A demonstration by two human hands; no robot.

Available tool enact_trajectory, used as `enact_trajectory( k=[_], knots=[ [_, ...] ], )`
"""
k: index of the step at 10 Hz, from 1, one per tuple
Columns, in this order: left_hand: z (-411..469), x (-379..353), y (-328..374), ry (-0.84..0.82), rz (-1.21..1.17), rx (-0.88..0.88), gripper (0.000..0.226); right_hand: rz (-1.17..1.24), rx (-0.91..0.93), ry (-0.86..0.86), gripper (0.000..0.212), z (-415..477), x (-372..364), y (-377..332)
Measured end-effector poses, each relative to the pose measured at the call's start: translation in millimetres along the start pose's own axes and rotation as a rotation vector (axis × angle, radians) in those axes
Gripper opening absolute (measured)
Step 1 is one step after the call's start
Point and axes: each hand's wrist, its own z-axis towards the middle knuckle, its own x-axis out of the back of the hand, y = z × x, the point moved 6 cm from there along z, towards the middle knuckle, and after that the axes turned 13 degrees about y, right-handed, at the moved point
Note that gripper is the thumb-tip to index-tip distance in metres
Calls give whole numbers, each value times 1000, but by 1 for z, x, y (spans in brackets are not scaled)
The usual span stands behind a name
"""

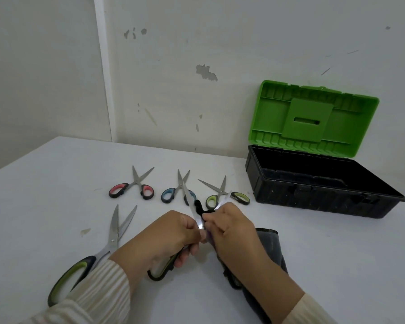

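Clamping fingers of left hand point(166, 237), right hand point(232, 228) on one held scissors point(195, 213), four loose scissors point(138, 182), one toolbox point(313, 195)

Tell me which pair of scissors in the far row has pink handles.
The leftmost pair: its handles are pink and black, while the middle pair has blue handles and the right pair green ones.

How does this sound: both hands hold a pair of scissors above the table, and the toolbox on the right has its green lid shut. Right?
Not quite. In the head view the green lid stands open above the black toolbox. The rest holds: the left hand and right hand hold the scissors above the table.
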Motion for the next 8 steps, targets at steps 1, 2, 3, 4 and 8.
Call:
enact_trajectory(
  k=[1,2,3,4,8],
  knots=[
    [0,-1,0,-37,3,3,25,-40,-59,118,20,13,13,15],
    [-1,-5,-2,-86,18,18,25,-74,-259,346,20,28,53,46],
    [2,-3,-4,-65,8,36,24,-27,-150,360,18,15,57,29],
    [1,-2,-5,-44,-11,35,23,-18,-39,-40,17,3,13,4],
    [-3,-3,0,-85,27,10,25,-34,-214,242,21,22,37,35]
  ],
)
